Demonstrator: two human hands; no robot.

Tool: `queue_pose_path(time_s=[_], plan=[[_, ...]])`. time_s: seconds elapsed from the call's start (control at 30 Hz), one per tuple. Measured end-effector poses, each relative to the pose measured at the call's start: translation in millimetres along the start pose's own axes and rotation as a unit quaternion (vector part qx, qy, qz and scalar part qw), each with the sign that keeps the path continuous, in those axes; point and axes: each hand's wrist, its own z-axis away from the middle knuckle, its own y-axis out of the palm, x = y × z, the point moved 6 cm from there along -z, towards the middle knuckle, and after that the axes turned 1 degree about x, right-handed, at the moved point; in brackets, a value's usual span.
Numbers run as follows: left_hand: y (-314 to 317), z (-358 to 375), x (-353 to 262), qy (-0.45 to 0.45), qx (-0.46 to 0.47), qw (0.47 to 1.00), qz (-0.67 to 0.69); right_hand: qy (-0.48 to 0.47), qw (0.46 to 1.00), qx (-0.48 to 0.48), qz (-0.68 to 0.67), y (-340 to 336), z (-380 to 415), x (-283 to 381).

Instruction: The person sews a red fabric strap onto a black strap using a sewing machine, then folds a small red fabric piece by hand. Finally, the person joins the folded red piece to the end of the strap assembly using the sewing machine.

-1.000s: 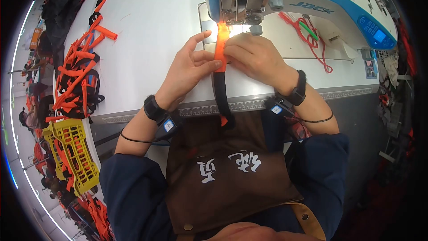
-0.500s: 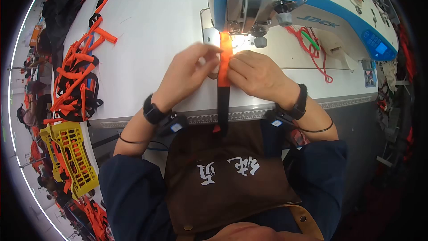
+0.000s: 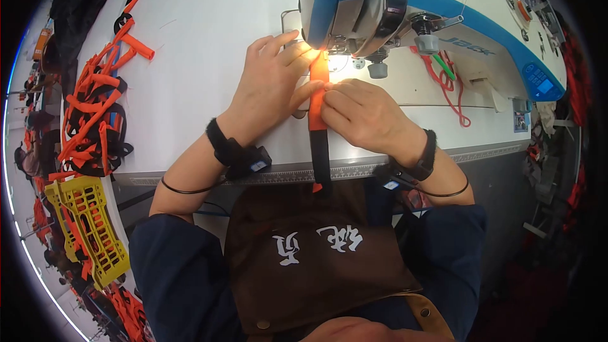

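An orange strap (image 3: pixel 317 113) with a black tail (image 3: pixel 321 158) runs from under the head of a sewing machine (image 3: pixel 345 9) down over the table's front edge. My left hand (image 3: pixel 266 76) lies to the left of it, fingers stretched and spread. Its fingertips reach the strap beside the lit needle area, and its thumb touches the strap lower down. On the other side, my right hand (image 3: pixel 367 114) has its fingers curled and pinched at the strap's right edge. The machine head hides the needle and the strap's far end.
A pile of orange and black straps (image 3: pixel 95 114) lies at the table's left side. Below it hangs a yellow plastic basket (image 3: pixel 95 228). Red cord (image 3: pixel 451 92) with a green piece lies under the machine arm. A ruler strip (image 3: pixel 285 177) lines the front edge.
My left hand has moved forward, its fingers spreading from a curled pose to reach beside the needle area. My right hand stays at the strap's edge. The view has shifted slightly.
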Motion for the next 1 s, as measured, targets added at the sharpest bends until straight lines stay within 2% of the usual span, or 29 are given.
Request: queue_pose_path(time_s=[0.17,0.73,0.83,0.93,1.0], plan=[[2.3,0.6,5.0,-0.011,-0.007,1.0,-0.005,-0.001,1.0,-0.023,0.001,0.5,-5.0,-4.2],[16.6,-18.1,28.1,-0.033,-0.002,0.999,-0.015,0.07,0.995,0.035,0.065,9.0,0.2,-23.1],[19.8,-24.7,33.3,-0.056,0.056,0.996,0.035,0.044,0.996,-0.019,0.077,4.1,-5.9,-23.5],[2.0,-8.4,18.5,-0.092,-0.11,0.985,0.098,0.04,0.996,-0.037,0.067,1.1,-7.9,-25.1],[-0.6,4.8,8.5,-0.204,-0.02,0.944,0.257,0.057,0.996,-0.048,0.048,-0.8,-4.5,-26.7]])
